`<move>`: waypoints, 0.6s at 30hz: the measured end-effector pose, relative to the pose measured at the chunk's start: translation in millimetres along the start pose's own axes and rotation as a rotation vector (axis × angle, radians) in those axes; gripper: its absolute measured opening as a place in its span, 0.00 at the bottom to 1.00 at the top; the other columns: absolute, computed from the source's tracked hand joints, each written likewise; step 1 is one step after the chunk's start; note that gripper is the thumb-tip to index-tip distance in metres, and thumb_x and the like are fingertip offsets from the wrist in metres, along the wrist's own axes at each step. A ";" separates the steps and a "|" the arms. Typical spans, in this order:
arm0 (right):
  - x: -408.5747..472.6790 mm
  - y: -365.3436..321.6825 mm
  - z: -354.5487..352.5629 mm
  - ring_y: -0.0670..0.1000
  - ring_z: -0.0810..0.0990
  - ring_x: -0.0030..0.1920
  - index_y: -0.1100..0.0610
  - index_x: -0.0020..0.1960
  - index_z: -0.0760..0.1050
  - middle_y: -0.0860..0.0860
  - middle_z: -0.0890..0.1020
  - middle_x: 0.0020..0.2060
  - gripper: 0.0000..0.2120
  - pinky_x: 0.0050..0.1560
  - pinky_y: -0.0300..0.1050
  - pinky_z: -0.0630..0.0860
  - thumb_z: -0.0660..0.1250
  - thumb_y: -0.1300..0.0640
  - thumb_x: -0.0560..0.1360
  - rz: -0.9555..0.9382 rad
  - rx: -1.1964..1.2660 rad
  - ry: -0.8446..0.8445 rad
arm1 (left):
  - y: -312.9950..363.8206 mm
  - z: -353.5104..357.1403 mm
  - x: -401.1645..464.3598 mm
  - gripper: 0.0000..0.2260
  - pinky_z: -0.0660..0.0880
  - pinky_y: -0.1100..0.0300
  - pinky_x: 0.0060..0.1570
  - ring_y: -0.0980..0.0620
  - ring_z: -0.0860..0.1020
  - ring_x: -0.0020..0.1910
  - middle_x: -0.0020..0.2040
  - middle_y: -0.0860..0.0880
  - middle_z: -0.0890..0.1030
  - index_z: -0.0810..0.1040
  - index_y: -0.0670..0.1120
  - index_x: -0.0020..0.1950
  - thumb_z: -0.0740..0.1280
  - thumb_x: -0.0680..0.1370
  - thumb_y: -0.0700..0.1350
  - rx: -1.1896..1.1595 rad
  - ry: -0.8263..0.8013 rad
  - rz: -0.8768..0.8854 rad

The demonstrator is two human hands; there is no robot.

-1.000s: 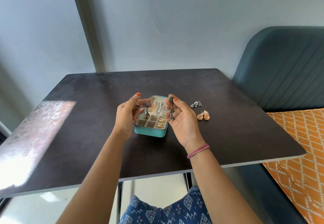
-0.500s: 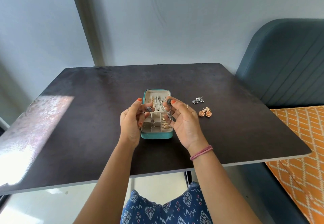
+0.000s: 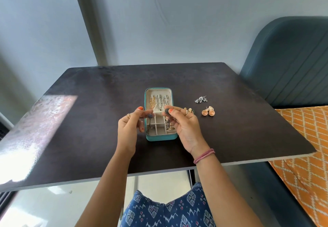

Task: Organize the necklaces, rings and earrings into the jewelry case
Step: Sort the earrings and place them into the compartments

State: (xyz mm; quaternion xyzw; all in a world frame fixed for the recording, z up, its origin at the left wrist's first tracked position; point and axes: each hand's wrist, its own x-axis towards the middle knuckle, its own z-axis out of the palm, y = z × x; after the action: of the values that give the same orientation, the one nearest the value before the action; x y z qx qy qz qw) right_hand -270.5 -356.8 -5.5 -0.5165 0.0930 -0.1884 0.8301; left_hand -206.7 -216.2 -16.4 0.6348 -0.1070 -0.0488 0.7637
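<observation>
Pinching one light, dangly earring (image 3: 150, 116) in my left hand (image 3: 130, 129) and its twin (image 3: 166, 111) in my right hand (image 3: 186, 126), I hover at frame centre over the jewelry case (image 3: 160, 136); studs give the firmest hold.

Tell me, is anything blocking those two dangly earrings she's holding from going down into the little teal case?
Nothing visible does. The left hand and right hand each pinch a dark earring directly above the open jewelry case, lid up, and the middle compartments look bare. The other earrings on the table lie off to the right.
</observation>
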 end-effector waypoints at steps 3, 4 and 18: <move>0.2 0.7 -1.0 0.49 0.82 0.46 0.56 0.46 0.84 0.57 0.85 0.42 0.11 0.47 0.37 0.77 0.64 0.65 0.77 -0.002 -0.008 -0.001 | 2.3 2.1 -8.6 0.14 0.72 0.66 0.31 0.59 0.75 0.28 0.30 0.52 0.80 0.85 0.50 0.44 0.61 0.81 0.48 0.092 -0.034 -0.014; 0.4 1.3 -1.4 0.50 0.81 0.46 0.56 0.45 0.84 0.57 0.85 0.42 0.11 0.47 0.38 0.77 0.64 0.65 0.77 -0.005 -0.016 -0.004 | 2.2 2.9 -10.5 0.14 0.71 0.64 0.30 0.60 0.77 0.30 0.28 0.56 0.80 0.85 0.51 0.44 0.61 0.81 0.48 0.135 -0.043 -0.024; 1.7 4.8 -5.0 0.48 0.83 0.48 0.58 0.49 0.82 0.54 0.86 0.41 0.09 0.47 0.35 0.76 0.64 0.66 0.77 -0.017 -0.097 -0.036 | -16.0 -0.3 -17.4 0.13 0.79 0.45 0.39 0.53 0.80 0.40 0.40 0.55 0.82 0.81 0.57 0.41 0.59 0.81 0.53 0.469 0.042 0.028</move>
State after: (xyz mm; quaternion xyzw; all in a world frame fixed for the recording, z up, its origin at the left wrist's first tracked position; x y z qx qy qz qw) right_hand -269.7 -359.7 -12.0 -0.5602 0.0827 -0.1817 0.8039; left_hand -222.6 -215.3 -33.9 0.7942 -0.1082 0.0011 0.5979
